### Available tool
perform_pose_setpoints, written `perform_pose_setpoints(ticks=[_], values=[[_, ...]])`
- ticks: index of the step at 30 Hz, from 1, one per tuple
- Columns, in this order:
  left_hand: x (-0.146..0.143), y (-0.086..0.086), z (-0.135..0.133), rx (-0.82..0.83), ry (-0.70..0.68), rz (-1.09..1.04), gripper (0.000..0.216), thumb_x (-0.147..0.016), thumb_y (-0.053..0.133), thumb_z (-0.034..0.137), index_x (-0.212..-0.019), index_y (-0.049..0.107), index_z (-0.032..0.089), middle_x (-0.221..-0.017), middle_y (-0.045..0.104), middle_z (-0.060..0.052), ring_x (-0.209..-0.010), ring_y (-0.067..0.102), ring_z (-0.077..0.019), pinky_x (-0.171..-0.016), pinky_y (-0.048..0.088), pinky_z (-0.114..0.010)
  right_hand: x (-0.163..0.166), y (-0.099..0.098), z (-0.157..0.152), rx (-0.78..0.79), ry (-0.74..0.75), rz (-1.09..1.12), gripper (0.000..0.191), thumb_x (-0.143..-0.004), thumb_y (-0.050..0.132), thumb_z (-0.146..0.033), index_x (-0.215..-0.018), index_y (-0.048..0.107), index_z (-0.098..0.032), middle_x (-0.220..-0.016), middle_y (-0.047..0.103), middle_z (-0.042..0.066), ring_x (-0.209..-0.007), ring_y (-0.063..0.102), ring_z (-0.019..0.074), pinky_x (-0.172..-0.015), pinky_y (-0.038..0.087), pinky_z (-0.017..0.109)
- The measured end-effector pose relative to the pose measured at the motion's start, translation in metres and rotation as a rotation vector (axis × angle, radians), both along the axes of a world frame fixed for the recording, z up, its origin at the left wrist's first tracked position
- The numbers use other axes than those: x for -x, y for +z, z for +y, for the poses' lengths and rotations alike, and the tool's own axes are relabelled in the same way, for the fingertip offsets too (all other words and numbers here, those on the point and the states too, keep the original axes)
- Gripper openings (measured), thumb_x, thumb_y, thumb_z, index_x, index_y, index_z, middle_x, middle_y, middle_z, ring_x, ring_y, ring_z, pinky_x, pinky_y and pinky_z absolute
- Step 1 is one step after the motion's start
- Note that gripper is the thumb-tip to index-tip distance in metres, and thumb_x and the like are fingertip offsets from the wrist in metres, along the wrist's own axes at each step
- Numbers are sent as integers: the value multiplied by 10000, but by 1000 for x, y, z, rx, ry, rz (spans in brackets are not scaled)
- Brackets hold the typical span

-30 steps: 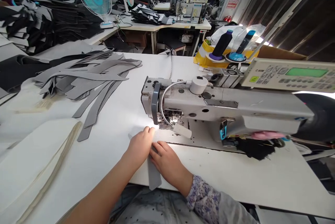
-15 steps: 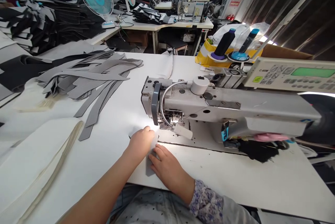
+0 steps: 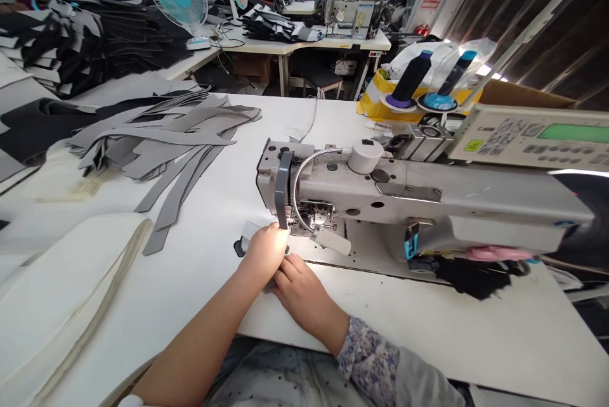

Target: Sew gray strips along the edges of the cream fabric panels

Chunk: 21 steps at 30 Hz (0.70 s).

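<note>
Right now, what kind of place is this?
Probably a sewing workshop or small factory: there's an industrial sewing machine, a black thread cone, and piles of cut grey fabric pieces.

Piece: a grey fabric strip [image 3: 242,246], mostly hidden beneath the hands, with only a dark end showing past the left hand.
Place: flat on the table, just in front of the sewing machine [image 3: 380,188].
Left hand [image 3: 264,256]: lying over the strip, fingers toward the machine.
Right hand [image 3: 302,290]: touching the left hand, fingers curled over the strip's near part.

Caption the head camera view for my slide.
Left hand and right hand hold a fabric piece at the sewing machine, beside gray strips.
</note>
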<state>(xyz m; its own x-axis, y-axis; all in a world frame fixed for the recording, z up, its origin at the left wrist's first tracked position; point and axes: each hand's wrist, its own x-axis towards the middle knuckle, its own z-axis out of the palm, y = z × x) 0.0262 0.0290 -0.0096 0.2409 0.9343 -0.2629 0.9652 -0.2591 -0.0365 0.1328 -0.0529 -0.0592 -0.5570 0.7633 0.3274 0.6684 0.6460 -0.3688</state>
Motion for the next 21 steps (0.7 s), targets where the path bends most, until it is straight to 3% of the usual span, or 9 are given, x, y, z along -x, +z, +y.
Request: perform_pose_setpoints(ticks=[4,9,14,21], values=[[-2,-1,1,-24,16,-35,222,-806,468,43,-924,626,145,-910,634,-96,-803,625,-209,-703,462,-304,2,-6,6,-15,-8,21,209,-864,672,-225,-1053,622,-151,-1044,633,104,-1032,547,268,-971,451,460],[32,-8,-8,-220,-189,-142,294,-822,474,69,-1032,642,189,-1065,622,-101,-1008,561,-236,-876,440,-341,1,-11,4,-19,-55,-3,418,-850,703,-272,-1222,575,-133,-1266,576,140,-1154,518,280,-1071,382,476],[55,-12,-6,-208,-280,-197,326,-873,481,133,-1111,664,262,-972,657,-73,-954,552,-222,-873,423,-341,1,-14,1,-47,-73,-16,344,-877,673,-297,-1178,611,-142,-1296,569,133,-1164,519,295,-1059,399,476],[42,-16,-2,-223,-333,-139,262,-878,456,118,-1005,665,214,-906,639,-79,-905,544,-227,-840,405,-353,-2,-11,13,-80,-106,-10,210,-903,628,-232,-1093,638,-142,-1166,612,119,-1090,531,277,-1041,404,460]])
